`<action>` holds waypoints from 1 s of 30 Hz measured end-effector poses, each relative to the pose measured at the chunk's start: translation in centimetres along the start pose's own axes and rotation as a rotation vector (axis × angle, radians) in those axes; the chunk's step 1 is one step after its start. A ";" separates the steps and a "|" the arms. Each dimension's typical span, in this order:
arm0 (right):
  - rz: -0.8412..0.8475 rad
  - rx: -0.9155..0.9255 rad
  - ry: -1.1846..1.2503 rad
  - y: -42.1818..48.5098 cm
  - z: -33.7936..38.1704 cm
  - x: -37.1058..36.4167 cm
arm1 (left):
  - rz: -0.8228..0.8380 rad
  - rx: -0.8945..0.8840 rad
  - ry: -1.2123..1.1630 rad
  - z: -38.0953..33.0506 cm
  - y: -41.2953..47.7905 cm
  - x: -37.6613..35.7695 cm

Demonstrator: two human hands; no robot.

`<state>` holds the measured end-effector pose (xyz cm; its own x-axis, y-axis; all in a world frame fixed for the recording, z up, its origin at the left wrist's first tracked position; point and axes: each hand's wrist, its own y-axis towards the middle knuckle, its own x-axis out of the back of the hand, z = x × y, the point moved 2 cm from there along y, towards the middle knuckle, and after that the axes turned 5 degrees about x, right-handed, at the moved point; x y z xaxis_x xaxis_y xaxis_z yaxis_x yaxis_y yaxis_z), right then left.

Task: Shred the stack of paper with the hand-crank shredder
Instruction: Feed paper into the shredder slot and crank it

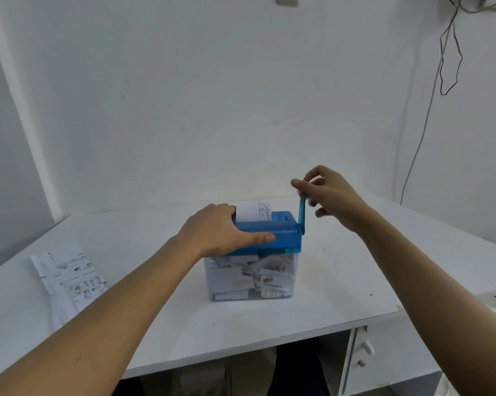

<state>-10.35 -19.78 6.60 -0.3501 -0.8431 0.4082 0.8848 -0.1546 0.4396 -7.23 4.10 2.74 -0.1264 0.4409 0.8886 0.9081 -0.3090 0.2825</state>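
Bright, even, cool-toned light; shadows on the desk (341, 281) faint, no glare. Wide-angle bend bows desk edges and wall (212, 95) corner. Right hand (331, 195) slightly blurred at fingertips; printed sheets (69, 275) at left desk edge soft.

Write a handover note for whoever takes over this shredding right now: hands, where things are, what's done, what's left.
Left hand holds the shredder by its blue top, steadying it.
Right hand pinches the crank, which points up.
One sheet stands part-fed in the slot.
Bin below holds many strips: done.
Left: finish this sheet, then the paper stack on the table's left.
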 end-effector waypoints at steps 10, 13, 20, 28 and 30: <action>-0.064 -0.135 -0.015 1.8 -4.0 -3.3 | 0.018 -0.003 0.005 -0.1 -0.1 0.0; -0.006 -0.268 -0.072 0.6 -7.3 -5.4 | 0.016 -0.010 0.034 -0.1 -0.1 0.1; 0.036 -0.350 -0.159 -3.5 -8.7 -6.1 | -0.005 0.044 0.135 -0.5 -0.2 0.2; 0.064 -0.337 -0.162 -8.9 -6.5 -4.5 | 0.075 0.044 0.057 -0.9 -0.6 0.5; 0.096 -0.293 -0.162 -9.6 -4.7 -3.5 | 0.086 0.048 0.031 -0.9 -0.5 0.6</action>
<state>-16.19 -17.77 -2.78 -0.2845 -0.7719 0.5685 0.9585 -0.2395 0.1546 -8.08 3.80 3.48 -0.0592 0.3882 0.9197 0.9341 -0.3035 0.1882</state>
